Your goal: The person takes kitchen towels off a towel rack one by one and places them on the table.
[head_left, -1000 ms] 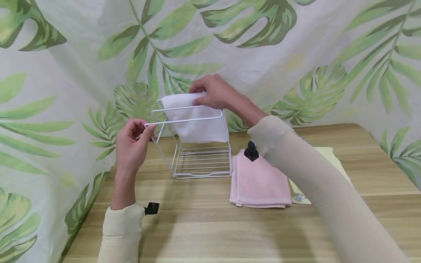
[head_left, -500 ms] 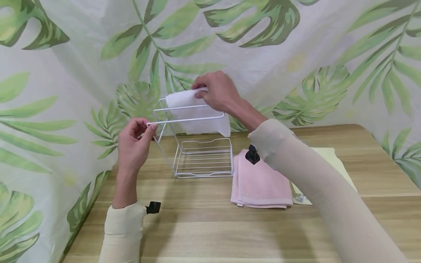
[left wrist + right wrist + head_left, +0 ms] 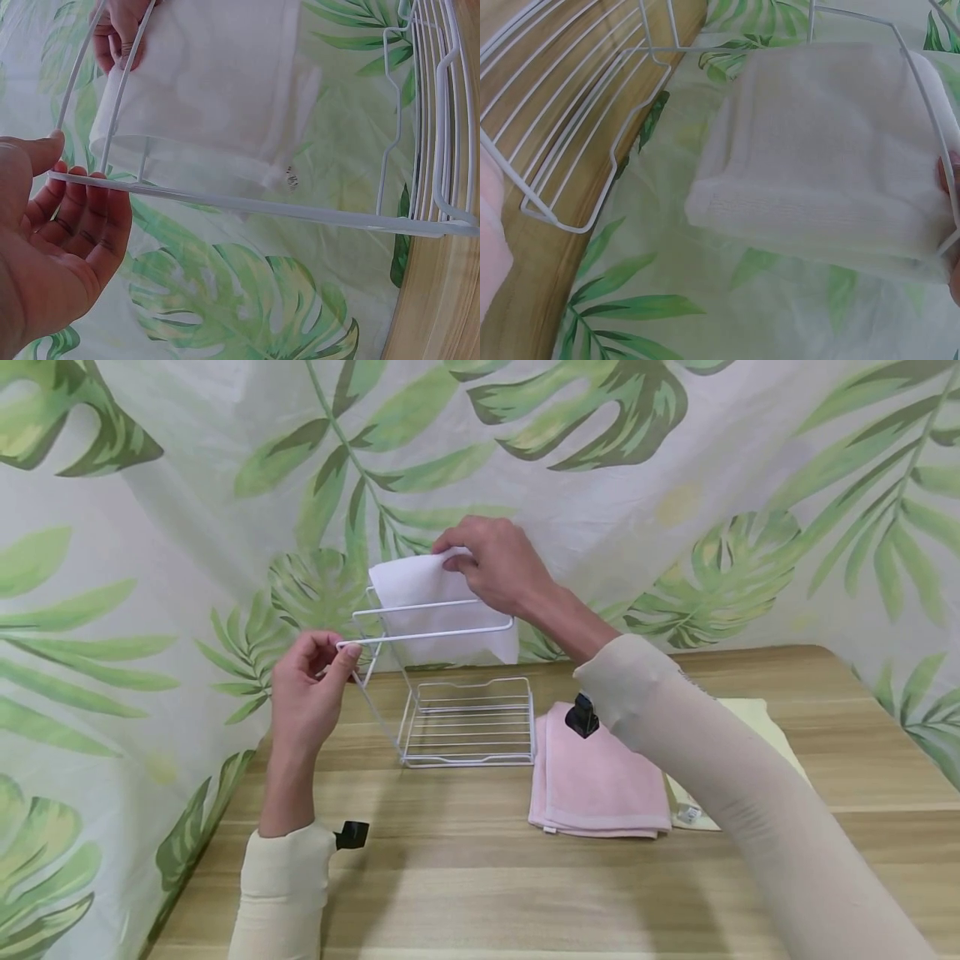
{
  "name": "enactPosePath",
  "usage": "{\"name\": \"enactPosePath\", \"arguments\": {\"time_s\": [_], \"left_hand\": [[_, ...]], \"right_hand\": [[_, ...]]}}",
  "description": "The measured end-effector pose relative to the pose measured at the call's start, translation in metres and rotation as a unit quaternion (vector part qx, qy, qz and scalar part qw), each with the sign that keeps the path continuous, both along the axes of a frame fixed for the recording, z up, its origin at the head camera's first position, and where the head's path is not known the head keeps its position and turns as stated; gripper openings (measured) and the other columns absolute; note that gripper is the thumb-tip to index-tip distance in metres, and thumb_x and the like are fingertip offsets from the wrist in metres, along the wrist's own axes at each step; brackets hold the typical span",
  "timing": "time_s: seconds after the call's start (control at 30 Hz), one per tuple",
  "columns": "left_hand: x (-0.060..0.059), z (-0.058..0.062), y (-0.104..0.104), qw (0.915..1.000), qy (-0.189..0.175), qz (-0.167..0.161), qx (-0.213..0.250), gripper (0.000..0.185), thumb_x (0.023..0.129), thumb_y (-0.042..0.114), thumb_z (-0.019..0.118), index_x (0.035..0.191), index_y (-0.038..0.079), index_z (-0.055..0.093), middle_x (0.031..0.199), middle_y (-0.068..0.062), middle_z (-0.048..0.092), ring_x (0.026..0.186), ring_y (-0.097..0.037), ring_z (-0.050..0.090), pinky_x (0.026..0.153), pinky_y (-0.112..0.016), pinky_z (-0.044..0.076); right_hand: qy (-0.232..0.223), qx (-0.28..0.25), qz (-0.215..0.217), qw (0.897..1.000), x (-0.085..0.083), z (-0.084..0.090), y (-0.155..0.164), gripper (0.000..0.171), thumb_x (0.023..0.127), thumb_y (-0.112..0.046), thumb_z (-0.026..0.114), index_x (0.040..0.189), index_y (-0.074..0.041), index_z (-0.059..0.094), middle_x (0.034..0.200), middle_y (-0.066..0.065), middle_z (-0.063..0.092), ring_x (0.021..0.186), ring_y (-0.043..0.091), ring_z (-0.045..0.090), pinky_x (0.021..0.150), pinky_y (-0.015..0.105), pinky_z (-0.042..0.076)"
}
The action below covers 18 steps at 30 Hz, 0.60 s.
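Observation:
With thumb and fingers, my left hand (image 3: 309, 689) grips the upper left corner of a white wire rack (image 3: 468, 765) standing on the table. My right hand (image 3: 501, 564) pinches the top edge of a folded white towel (image 3: 412, 581) at the rack's upper part. In the head view the towel hangs behind the two front top bars, above the wire base. From the left wrist, the towel (image 3: 202, 82) shows its folded layers, with a small printed tag near its lower corner. The right wrist view has the towel (image 3: 810, 142) large, and only fingertips of the right hand at its edge.
A folded pink towel (image 3: 603, 777) lies just right of the rack. Beyond it is a pale yellow towel (image 3: 761, 731), partly covered by the right sleeve (image 3: 697, 752). A leaf-patterned cloth (image 3: 585, 518) hangs behind the wooden table (image 3: 480, 893).
My right hand has risen slightly, and the white towel's lower edge has lifted, uncovering the back of the rack's base. The left hand keeps its grip on the corner.

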<state>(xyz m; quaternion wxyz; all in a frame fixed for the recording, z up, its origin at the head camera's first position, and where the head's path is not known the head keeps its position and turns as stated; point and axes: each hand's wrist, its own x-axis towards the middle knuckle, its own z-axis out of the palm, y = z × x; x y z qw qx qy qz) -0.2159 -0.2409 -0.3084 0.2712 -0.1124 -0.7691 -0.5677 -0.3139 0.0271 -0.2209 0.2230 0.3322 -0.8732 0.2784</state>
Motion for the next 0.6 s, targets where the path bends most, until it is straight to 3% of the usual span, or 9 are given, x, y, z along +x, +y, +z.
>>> {"name": "enactPosePath", "arguments": {"time_s": [0.23, 0.6], "left_hand": [[0.0, 0.001, -0.001, 1.0, -0.003, 0.002, -0.002, 0.011, 0.102, 0.01, 0.074, 0.097, 0.011, 0.065, 0.083, 0.007, 0.066, 0.071, -0.011, 0.065, 0.062, -0.014, 0.057], [0.0, 0.0, -0.001, 1.0, -0.001, -0.001, 0.0, 0.011, 0.102, 0.01, 0.074, 0.097, 0.011, 0.064, 0.083, 0.008, 0.066, 0.071, -0.008, 0.065, 0.062, -0.014, 0.058]], "right_hand": [[0.037, -0.016, 0.014, 0.999, 0.006, 0.01, 0.002, 0.017, 0.103, -0.013, 0.072, 0.118, -0.012, 0.08, 0.113, 0.008, 0.079, 0.107, 0.025, 0.073, 0.094, 0.04, 0.057], [0.06, -0.067, 0.034, 0.995, 0.025, 0.042, 0.016, 0.014, 0.102, -0.012, 0.075, 0.114, -0.012, 0.081, 0.116, 0.004, 0.081, 0.115, 0.017, 0.073, 0.104, 0.028, 0.054]]}}
